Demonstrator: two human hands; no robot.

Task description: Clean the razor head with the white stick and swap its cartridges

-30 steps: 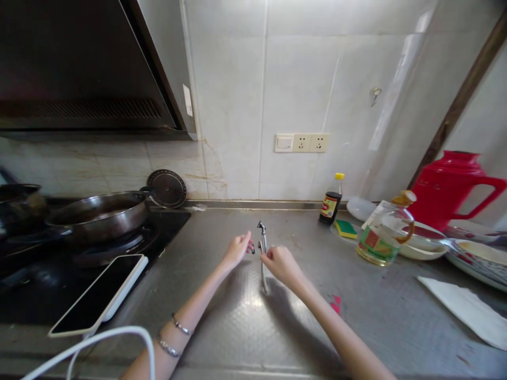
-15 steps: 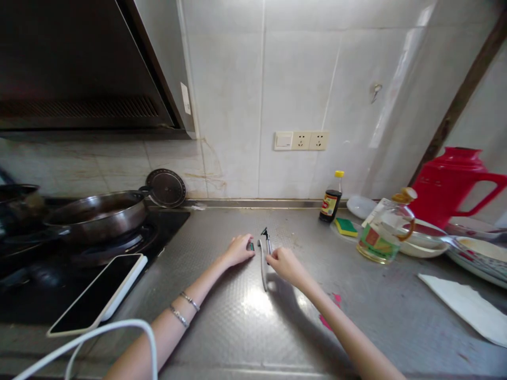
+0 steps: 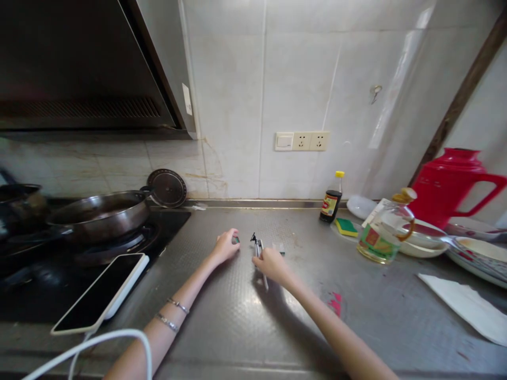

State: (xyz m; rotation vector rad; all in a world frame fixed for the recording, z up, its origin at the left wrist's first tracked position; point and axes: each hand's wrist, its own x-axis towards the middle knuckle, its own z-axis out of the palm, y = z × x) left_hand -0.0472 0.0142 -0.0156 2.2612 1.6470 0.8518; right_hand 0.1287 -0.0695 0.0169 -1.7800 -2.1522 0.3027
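Observation:
My left hand (image 3: 227, 246) is over the steel counter with its fingers closed round a small dark-green item (image 3: 235, 240), mostly covered by the fingers. My right hand (image 3: 272, 263) grips the handle of a razor (image 3: 254, 239), whose dark head points away from me. Under and beside that hand lies a slim grey stick like a toothbrush (image 3: 265, 283), its middle hidden by the fingers. Just beyond the right hand is a small clear piece with a green edge (image 3: 279, 248), too small to name.
At left, a phone (image 3: 99, 293) with a white cable rests by the stove, which bears a steel pan (image 3: 103, 214). To the right stand a soy sauce bottle (image 3: 329, 203), a sponge (image 3: 346, 227), a glass jug (image 3: 382, 237), a red thermos (image 3: 447, 184) and a white paper (image 3: 463, 303).
My left hand has moved left with the small green item. My right hand has shifted left with the razor, now across the grey stick. The clear piece beyond it has come into view.

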